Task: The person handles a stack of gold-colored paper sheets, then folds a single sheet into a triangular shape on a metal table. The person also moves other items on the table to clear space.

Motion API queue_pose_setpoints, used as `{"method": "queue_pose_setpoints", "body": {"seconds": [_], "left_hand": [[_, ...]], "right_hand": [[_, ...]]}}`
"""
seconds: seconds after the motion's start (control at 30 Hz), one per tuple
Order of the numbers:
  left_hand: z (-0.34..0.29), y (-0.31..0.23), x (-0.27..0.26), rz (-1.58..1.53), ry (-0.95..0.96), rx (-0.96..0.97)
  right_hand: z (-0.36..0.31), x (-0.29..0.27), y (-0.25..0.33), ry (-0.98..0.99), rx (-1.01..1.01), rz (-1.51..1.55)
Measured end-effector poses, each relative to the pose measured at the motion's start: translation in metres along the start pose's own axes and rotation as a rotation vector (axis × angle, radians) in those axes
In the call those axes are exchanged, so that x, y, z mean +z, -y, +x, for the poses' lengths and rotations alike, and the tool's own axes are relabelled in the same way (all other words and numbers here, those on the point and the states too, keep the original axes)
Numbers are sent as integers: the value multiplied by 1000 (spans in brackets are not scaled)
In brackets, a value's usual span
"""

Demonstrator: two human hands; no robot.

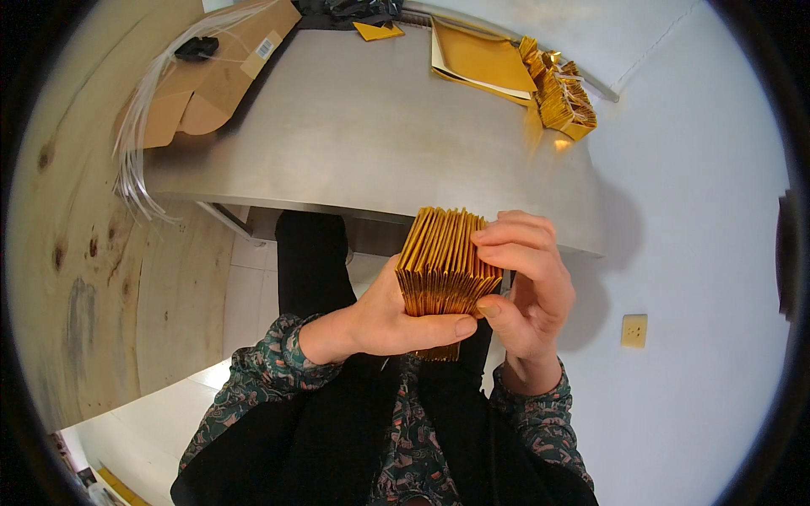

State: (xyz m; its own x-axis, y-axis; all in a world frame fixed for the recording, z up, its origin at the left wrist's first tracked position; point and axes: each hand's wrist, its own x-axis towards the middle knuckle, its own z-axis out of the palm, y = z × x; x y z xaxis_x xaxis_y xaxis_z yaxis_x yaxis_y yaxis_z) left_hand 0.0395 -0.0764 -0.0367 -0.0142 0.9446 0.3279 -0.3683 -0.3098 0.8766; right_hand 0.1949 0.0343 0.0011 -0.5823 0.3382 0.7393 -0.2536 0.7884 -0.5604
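Note:
A thick stack of folded gold foil paper (447, 261) is held in front of my body, its many edges lined up like a fan. My left hand (380, 316) wraps around the stack from the left and below, with the thumb lying across its near side. At the stack's right end is my right hand (531, 282), fingers bent. Its fingertips touch the upper right edge and its thumb presses at the lower right corner. Part of the gold paper shows below my left thumb. The left fingers are mostly hidden behind the stack.
Beyond my hands stands a metal table (337, 126). On it are flat gold sheets (481, 59), tied bundles of folded gold paper (565, 101) and a small gold piece (378, 31). At left lie a cardboard box (211, 84) and white strips (131, 160). A wall outlet (634, 331) is at right.

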Motion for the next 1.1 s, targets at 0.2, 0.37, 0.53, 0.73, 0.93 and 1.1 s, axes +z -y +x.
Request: {"method": "queue_pose_setpoints", "body": {"seconds": [0.2,0.37,0.53,0.73,0.93,1.1], "left_hand": [[-3,-5,-1,-201,14,-149],[-2,-3,1,-137,11,-131],[-2,0,1,-140,33,-113],[-2,2,2,-192,32,-111],[-2,-1,3,-200,26,-126],[0,-4,2,-167,51,-130]], "right_hand": [[-2,-3,-1,-30,-42,-63],[-4,-4,-1,-42,-24,-54],[-6,-3,0,-74,-16,-22],[-7,-4,3,-78,-50,-108],[-3,-9,3,-76,-99,-193],[4,-16,8,-24,-133,-260]]}}
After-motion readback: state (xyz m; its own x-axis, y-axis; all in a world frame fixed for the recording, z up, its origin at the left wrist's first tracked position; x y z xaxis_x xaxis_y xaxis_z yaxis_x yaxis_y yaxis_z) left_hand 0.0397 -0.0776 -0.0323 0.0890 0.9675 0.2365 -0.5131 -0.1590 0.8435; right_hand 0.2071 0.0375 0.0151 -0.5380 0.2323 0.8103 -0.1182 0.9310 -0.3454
